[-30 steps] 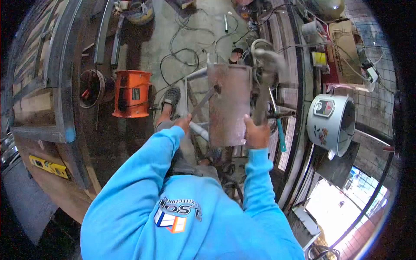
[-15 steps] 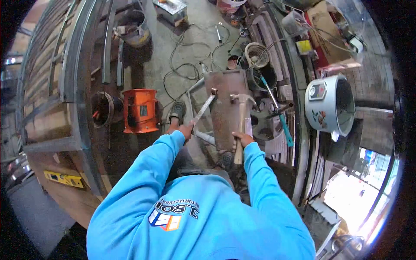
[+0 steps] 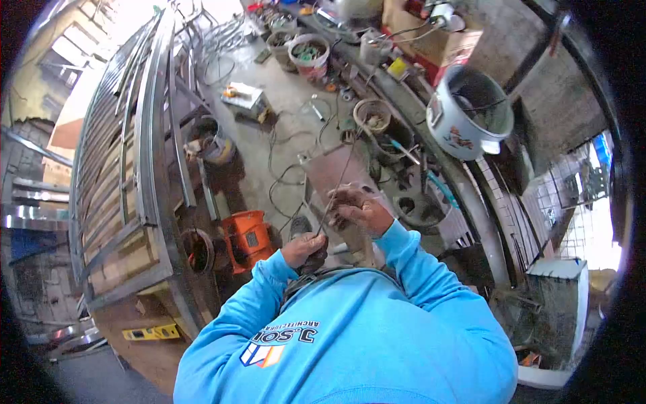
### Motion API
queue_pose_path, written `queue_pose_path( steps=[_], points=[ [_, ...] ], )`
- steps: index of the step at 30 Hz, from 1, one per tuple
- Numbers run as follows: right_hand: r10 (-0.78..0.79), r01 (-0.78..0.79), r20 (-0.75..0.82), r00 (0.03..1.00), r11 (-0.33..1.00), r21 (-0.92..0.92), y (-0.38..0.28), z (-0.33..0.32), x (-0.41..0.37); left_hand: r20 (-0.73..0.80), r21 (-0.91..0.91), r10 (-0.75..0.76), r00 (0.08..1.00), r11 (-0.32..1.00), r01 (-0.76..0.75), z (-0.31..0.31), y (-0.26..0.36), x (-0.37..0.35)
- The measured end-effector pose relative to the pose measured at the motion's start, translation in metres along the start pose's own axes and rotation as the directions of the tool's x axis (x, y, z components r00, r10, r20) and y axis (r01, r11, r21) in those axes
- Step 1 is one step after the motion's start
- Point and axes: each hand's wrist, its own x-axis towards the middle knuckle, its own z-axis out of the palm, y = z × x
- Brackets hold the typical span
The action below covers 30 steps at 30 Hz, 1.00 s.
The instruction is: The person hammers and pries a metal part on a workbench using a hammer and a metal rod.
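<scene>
My left hand [image 3: 304, 250] is closed around the lower end of a thin metal strip [image 3: 326, 217], which points up and away, seen nearly edge-on. My right hand [image 3: 363, 210] is raised over the brown metal plate [image 3: 333, 165], fingers bent and apart, fingertips right beside the strip. The plate rests on a light metal frame in front of my body, its near part hidden by my hands. Below my right wrist, a pale wooden length [image 3: 367, 252] shows close to my lap.
An orange drum-shaped blower [image 3: 247, 237] stands to the left, near a steel-framed rack [image 3: 128, 202] holding a yellow level [image 3: 151, 332]. Cables cross the floor. Buckets [image 3: 309, 59] stand ahead. At right are a white pot [image 3: 464, 121] and a turquoise-handled tool [image 3: 441, 188].
My right hand has let go of the hammer and come over to the metal strip. My left hand still grips the strip, now turned edge-on. The view has tilted upward.
</scene>
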Motion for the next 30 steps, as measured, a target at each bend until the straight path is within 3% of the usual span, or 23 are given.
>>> queue_pose_path(
  steps=[1,2,5,6,9,15,18,21,24,30],
  points=[
    [-0.136,0.136,0.043,0.990,0.991,0.006,-0.022,0.002,-0.009,0.010,-0.023,0.007,1.000,1.000,-0.006,0.011,0.007,0.002],
    [-0.125,0.126,0.083,0.989,0.992,-0.009,-0.039,0.000,-0.018,0.048,0.016,-0.024,0.999,1.000,0.023,0.017,0.013,0.003],
    [-0.113,0.113,-0.022,0.993,0.993,-0.017,-0.062,0.005,-0.043,0.116,0.008,0.035,0.993,0.999,-0.036,0.036,0.020,0.007],
    [-0.201,0.202,-0.050,0.978,0.979,0.012,-0.056,0.004,-0.045,0.172,0.021,0.033,0.985,0.999,-0.037,0.042,0.022,0.009],
    [-0.238,0.227,-0.102,0.966,0.968,-0.107,-0.062,0.000,-0.059,0.102,0.083,0.109,0.989,0.990,-0.118,0.070,0.025,0.006],
    [-0.227,0.208,-0.154,0.962,0.970,-0.130,-0.068,-0.006,-0.080,0.238,0.185,0.141,0.961,0.965,-0.188,0.080,0.025,0.015],
    [-0.311,0.260,-0.122,0.943,0.913,-0.314,-0.068,-0.010,-0.081,0.218,0.260,0.138,0.966,0.946,-0.194,0.081,0.032,0.021],
    [-0.288,0.229,-0.156,0.945,0.922,-0.313,-0.076,-0.008,-0.082,0.160,0.342,0.250,0.955,0.894,-0.291,0.095,0.042,0.018],
    [-0.345,0.268,-0.146,0.927,0.883,-0.387,-0.073,-0.013,-0.082,0.214,0.409,0.232,0.949,0.861,-0.303,0.090,0.046,0.021],
    [-0.373,0.290,-0.220,0.901,0.897,-0.334,-0.067,-0.018,-0.084,0.186,0.529,0.182,0.966,0.810,-0.254,0.101,0.055,0.021]
  ],
)
